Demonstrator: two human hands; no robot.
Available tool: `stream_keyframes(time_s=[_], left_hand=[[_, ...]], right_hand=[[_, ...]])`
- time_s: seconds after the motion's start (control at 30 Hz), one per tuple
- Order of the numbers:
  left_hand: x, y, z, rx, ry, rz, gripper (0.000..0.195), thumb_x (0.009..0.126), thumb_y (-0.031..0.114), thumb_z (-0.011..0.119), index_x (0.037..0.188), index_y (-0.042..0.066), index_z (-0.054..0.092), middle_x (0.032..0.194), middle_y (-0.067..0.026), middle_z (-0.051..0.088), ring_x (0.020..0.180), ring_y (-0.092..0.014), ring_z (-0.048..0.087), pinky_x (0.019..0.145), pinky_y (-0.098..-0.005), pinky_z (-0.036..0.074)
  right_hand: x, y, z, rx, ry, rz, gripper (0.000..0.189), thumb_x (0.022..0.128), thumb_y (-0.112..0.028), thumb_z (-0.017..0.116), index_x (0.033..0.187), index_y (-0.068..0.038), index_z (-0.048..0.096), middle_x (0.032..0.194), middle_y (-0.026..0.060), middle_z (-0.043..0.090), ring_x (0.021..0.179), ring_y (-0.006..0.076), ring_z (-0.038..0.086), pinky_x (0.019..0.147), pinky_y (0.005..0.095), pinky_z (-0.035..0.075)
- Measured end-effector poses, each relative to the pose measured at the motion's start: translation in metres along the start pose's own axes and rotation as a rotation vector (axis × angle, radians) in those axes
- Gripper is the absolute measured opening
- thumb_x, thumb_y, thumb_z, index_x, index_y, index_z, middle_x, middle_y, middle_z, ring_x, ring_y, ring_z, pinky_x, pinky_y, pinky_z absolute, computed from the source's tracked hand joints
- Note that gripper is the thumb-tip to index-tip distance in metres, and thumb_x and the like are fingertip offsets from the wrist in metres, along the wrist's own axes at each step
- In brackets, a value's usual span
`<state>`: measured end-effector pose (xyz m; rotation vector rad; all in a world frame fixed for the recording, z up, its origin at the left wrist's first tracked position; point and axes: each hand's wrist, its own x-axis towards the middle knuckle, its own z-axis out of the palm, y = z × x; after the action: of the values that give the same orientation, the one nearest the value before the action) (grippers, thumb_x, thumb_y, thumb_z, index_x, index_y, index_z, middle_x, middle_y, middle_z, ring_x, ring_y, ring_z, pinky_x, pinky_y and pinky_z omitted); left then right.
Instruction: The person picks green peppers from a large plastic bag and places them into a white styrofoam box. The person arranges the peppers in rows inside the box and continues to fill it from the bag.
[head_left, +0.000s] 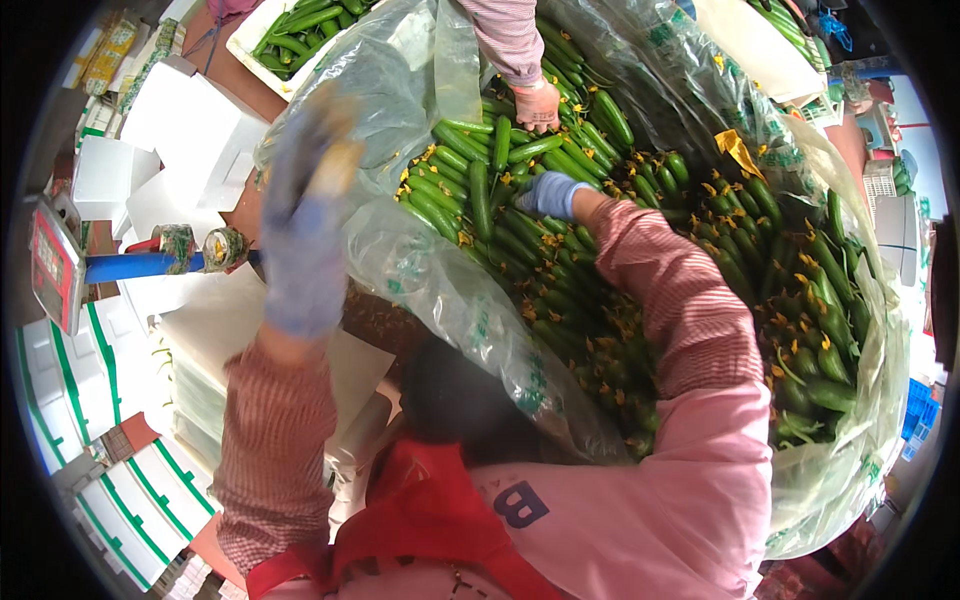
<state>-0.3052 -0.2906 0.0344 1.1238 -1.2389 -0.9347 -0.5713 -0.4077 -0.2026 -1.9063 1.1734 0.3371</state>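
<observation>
My left hand (304, 247), in a bluish-grey glove with yellowish fingers, is raised left of the plastic-lined heap and blurred by motion. Whether it holds anything is unclear. My right hand (551, 195), in a pale blue glove, reaches down onto the green cucumbers (481, 201). Its fingertips are hidden among them, so a grip cannot be made out. Many cucumbers carry yellow blossoms at their ends. Around the heap, a clear plastic liner (420, 259) with green print is folded outward.
Another person's hand (537, 105) touches cucumbers across the heap. White foam boxes (180, 127) are stacked at left, near a scale display (56, 266) and tape rolls (225, 249) on a blue bar. A foam box of cucumbers (247, 37) stands at upper left.
</observation>
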Motion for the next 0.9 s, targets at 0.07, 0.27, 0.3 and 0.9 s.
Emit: stream_keyframes(time_s=[0.07, 0.27, 0.3, 0.9], left_hand=[[0.034, -0.025, 0.026, 0.067, -0.057, -0.181, 0.053, 0.093, 0.022, 0.065, 0.141, 0.007, 0.049, 0.128, -0.0088, 0.06, 0.12, -0.016, 0.053, 0.104, -0.029, 0.04], [0.045, -0.062, 0.018, 0.026, -0.1, -0.419, 0.057, 0.094, 0.027, 0.062, 0.143, 0.003, 0.045, 0.122, -0.0156, 0.063, 0.11, -0.022, 0.062, 0.096, -0.0354, 0.048], [0.044, -0.064, 0.015, -0.009, -0.061, -0.439, 0.057, 0.094, 0.026, 0.062, 0.143, 0.003, 0.045, 0.121, -0.0162, 0.063, 0.109, -0.023, 0.062, 0.096, -0.0359, 0.048], [0.049, -0.038, 0.014, -0.434, 0.058, -0.691, 0.041, 0.088, 0.036, 0.072, 0.111, 0.006, 0.058, 0.072, -0.0019, 0.058, 0.06, -0.013, 0.058, 0.051, -0.0297, 0.049]], right_hand=[[0.024, 0.018, 0.04, -0.226, -0.028, -0.013, 0.047, 0.084, -0.045, 0.065, 0.111, -0.006, 0.069, 0.101, 0.0195, 0.07, 0.092, 0.0368, 0.066, 0.083, 0.0442, 0.051], [0.037, 0.022, 0.137, 0.006, 0.258, 0.215, 0.056, 0.075, -0.041, 0.076, 0.119, -0.008, 0.065, 0.116, 0.0223, 0.064, 0.106, 0.0409, 0.059, 0.095, 0.0441, 0.047], [0.033, 0.021, 0.136, -0.014, 0.201, 0.171, 0.056, 0.075, -0.041, 0.076, 0.119, -0.008, 0.065, 0.113, 0.023, 0.063, 0.105, 0.0412, 0.06, 0.095, 0.044, 0.048], [-0.062, -0.108, -0.074, 0.95, 0.654, -0.553, 0.016, 0.091, -0.021, 0.064, 0.098, -0.009, 0.072, 0.092, 0.0085, 0.072, 0.08, 0.0196, 0.07, 0.08, 0.0311, 0.054]])
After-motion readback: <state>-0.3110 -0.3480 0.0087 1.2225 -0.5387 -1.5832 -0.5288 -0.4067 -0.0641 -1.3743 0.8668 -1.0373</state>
